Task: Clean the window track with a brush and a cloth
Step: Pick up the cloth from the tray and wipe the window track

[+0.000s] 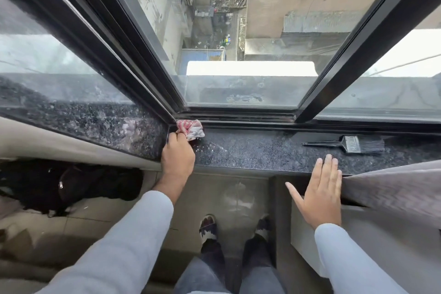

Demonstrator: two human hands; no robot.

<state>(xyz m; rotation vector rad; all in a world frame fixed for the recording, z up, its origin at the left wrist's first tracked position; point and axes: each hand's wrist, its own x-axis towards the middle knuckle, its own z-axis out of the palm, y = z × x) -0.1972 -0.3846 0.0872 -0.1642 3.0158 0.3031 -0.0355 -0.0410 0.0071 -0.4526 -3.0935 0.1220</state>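
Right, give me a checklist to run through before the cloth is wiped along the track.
1. Red-and-white crumpled cloth gripped in left hand: ok.
2. Cloth placed at the left corner of the black window track: ok.
3. Track free of objects ahead of the cloth: ok.
4. Black flat paintbrush parked on the dark speckled stone sill, away from the track: ok.
5. Right hand free, open, fingertips at the sill edge beside the grey curtain: ok.
6. Dust left inside the track: cannot tell.
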